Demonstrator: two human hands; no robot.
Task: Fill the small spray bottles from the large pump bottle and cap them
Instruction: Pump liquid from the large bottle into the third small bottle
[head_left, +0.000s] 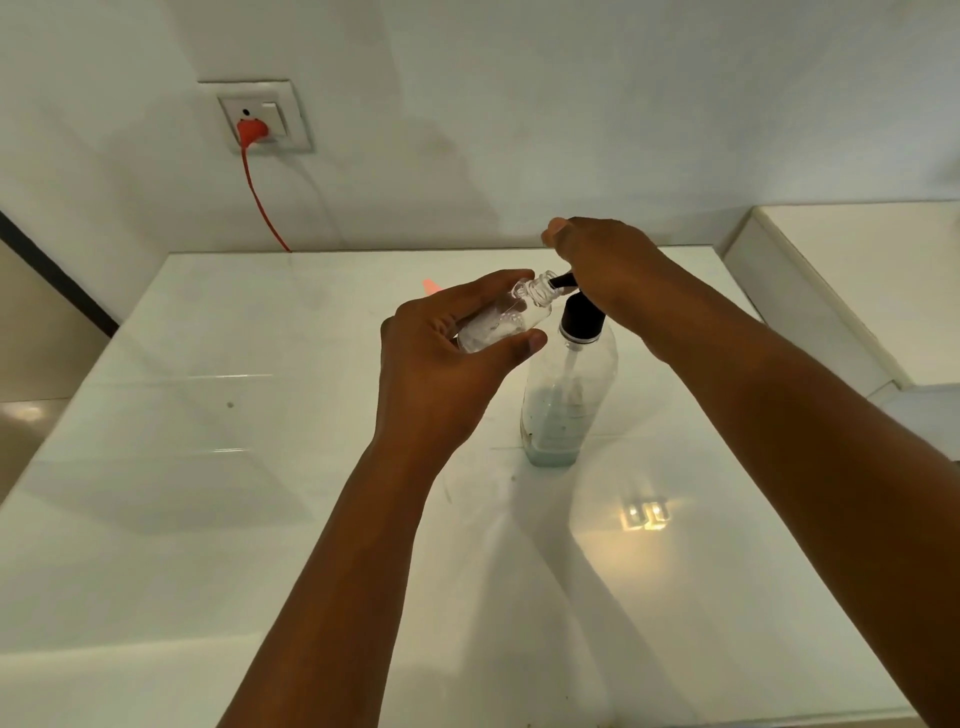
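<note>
I'm seeing two bare forearms reaching out over the glossy white tabletop. The large pump bottle is standing upright on it, clear, with a little bluish liquid at the bottom. My left hand is curling thumb and fingers round a small clear spray bottle, tilting its uncapped neck against the black pump nozzle. My right hand is resting on the pump head, fingers bent over it. Beyond, an orange plug is sitting in the wall socket.
</note>
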